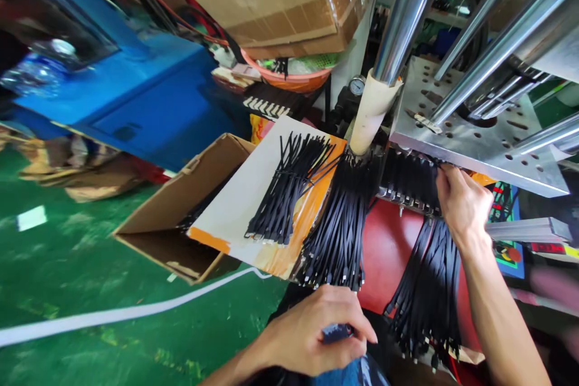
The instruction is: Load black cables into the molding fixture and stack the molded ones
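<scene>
My right hand point(464, 202) is at the lower metal mould strip point(409, 200), right under the drilled steel plate point(479, 126) of a press. Its thumb and forefinger pinch the end of a black cable; the fingertips partly hide it. Black cables lie side by side across the strip. My left hand point(323, 329) hovers over my lap, loosely curled, with a gap between thumb and forefinger and nothing visible in it. Just beyond it hangs a thick bunch of black USB cables point(337, 226). Another bunch of cables point(429, 295) droops over the red surface point(391, 253), below my right hand.
A tied cable bundle point(284, 193) rests on a white and orange board point(235, 217), above an open carton point(167, 211). Steel columns point(409, 18) rise at the right, one with a cardboard sleeve point(373, 111). A blue cabinet point(149, 102) stands left on the green floor point(113, 277).
</scene>
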Demonstrator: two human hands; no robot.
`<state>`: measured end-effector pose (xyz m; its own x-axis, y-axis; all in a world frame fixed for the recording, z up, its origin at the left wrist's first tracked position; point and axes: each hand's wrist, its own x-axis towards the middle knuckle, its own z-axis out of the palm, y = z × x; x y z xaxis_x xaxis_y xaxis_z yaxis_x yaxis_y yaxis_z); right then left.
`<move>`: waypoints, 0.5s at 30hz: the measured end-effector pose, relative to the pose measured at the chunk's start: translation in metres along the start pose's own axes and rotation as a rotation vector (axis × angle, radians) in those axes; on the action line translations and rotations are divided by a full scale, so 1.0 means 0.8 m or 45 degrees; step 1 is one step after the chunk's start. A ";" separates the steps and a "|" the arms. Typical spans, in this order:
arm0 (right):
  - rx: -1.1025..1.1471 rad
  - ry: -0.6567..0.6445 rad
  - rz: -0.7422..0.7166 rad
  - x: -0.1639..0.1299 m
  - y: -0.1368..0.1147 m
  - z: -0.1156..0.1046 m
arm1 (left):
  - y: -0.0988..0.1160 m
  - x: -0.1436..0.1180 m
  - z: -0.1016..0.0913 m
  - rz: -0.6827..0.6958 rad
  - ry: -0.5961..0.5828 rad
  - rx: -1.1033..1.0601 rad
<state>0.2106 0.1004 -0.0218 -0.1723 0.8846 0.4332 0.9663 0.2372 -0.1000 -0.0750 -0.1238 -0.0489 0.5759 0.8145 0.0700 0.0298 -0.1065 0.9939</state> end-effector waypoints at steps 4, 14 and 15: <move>0.169 0.394 0.063 -0.076 -0.035 -0.101 | 0.013 0.032 -0.034 0.115 0.370 0.167; 0.568 -0.072 0.069 -0.130 -0.070 -0.187 | -0.011 0.121 -0.027 0.005 -0.195 -0.367; 0.568 -0.102 0.065 -0.135 -0.072 -0.181 | -0.016 0.119 -0.014 -0.073 -0.369 -0.603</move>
<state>0.2014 -0.0671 0.0666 -0.1575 0.9238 0.3490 0.8001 0.3265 -0.5033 -0.0296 -0.0390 -0.0538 0.7875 0.6139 0.0549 -0.2643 0.2559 0.9299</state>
